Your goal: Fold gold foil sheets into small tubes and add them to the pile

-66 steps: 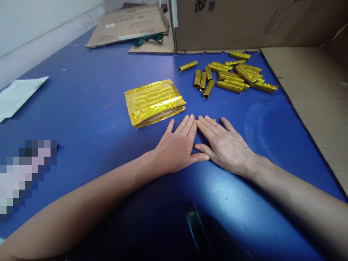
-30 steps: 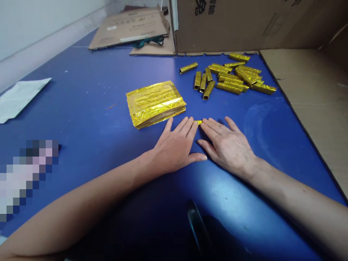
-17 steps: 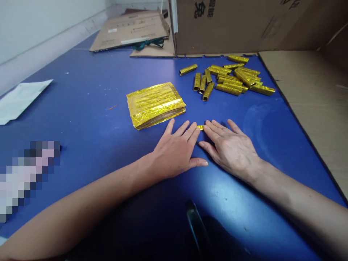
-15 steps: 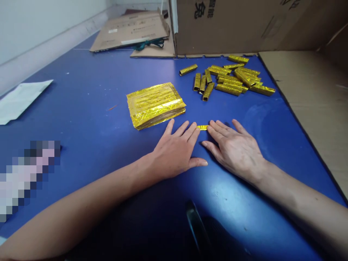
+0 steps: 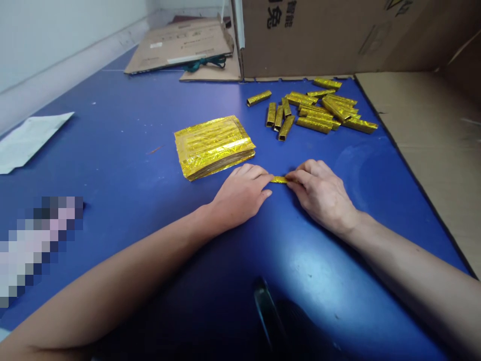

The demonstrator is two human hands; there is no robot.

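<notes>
Between my two hands a narrow folded strip of gold foil paper (image 5: 278,180) lies low over the blue table, its ends hidden by fingers. My left hand (image 5: 242,193) has its fingers curled and closed on the strip's left end. At the right end, my right hand (image 5: 319,193) pinches the strip between thumb and fingertips. Just beyond my left hand rests a thick stack of gold foil sheets (image 5: 216,145). Several folded gold foil tubes (image 5: 315,124) lie in a loose heap farther back on the right.
A large cardboard box (image 5: 319,40) stands along the back, with a cardboard sheet (image 5: 421,130) at the right. Flattened cardboard (image 5: 180,42) with a dark green ribbon (image 5: 206,61) lies at the back left. A pale paper (image 5: 32,140) and a blurred-out object (image 5: 41,245) are at the left.
Both hands lay flat with fingers stretched over the strip; now their fingers are curled in. The right thumb and fingertips have closed on the strip's right end. The view has shifted slightly.
</notes>
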